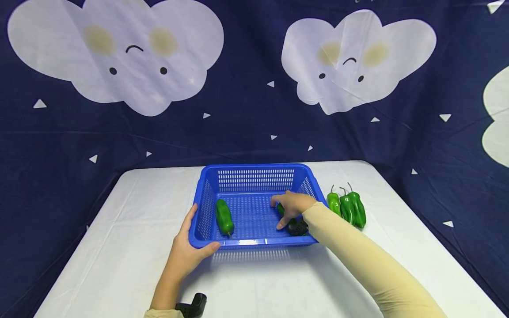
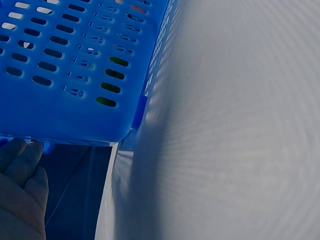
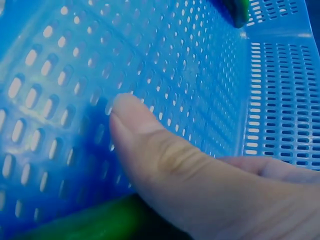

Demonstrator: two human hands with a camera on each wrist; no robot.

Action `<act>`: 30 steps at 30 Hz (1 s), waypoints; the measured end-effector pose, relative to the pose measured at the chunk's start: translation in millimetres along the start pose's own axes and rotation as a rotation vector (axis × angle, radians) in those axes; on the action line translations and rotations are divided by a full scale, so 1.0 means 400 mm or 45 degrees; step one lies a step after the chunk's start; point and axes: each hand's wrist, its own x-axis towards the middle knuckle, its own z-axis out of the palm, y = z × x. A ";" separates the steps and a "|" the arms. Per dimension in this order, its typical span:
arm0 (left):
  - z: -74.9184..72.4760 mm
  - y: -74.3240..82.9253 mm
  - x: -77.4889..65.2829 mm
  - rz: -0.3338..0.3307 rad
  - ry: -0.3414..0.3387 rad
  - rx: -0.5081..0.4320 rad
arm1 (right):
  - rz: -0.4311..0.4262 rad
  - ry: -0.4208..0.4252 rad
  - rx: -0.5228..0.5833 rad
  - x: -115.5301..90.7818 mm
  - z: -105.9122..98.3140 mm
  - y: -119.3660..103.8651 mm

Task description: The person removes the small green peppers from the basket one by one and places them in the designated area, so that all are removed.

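Note:
A blue plastic basket with slotted walls stands on the white table. My left hand grips its near left corner, thumb over the front rim and fingers along the left side. In the left wrist view, fingers reach the basket's rim. Inside the basket at left lies a long green pepper. Over the basket's right part, my right hand has thumb and fingers spread above another green pepper, mostly hidden by the hand. The thumb extends over the basket floor in the right wrist view.
Several green peppers lie side by side on the table, just right of the basket. A dark blue cloth with white clouds hangs behind the white table. A black device sits by the left wrist.

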 end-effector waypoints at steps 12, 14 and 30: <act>0.001 0.000 0.001 -0.006 -0.006 -0.003 | 0.009 -0.055 0.040 0.023 0.013 0.015; 0.001 -0.001 0.001 -0.011 -0.005 -0.006 | 0.009 -0.054 0.061 0.027 0.014 0.018; 0.001 -0.001 0.000 -0.004 -0.002 0.008 | -0.187 0.047 0.217 0.068 0.021 0.038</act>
